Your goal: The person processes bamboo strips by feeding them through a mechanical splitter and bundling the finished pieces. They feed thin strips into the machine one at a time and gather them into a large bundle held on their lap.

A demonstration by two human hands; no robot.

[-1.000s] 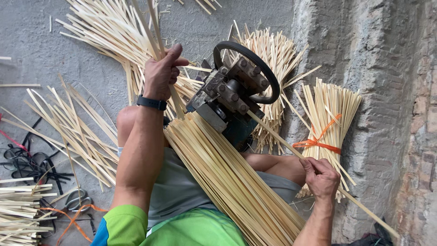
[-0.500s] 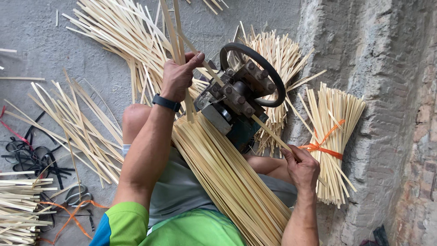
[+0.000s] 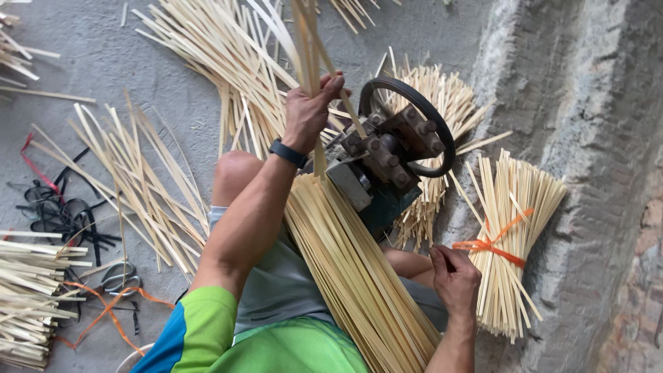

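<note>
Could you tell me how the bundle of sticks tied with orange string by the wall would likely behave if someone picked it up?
The tied bundle would probably lift as one piece, since the orange string cinches its middle. Its thin pale sticks look light and somewhat bendy. The splayed ends suggest loose ones could slip out.

Counted in view: two hands, left hand (image 3: 312,114) and right hand (image 3: 456,280); one splitting machine (image 3: 387,162) with one black wheel (image 3: 442,131); one orange-tied bamboo bundle (image 3: 511,235); one wristband (image 3: 288,153); one pair of scissors (image 3: 119,278); loose strips (image 3: 131,179) too many to count.
</note>
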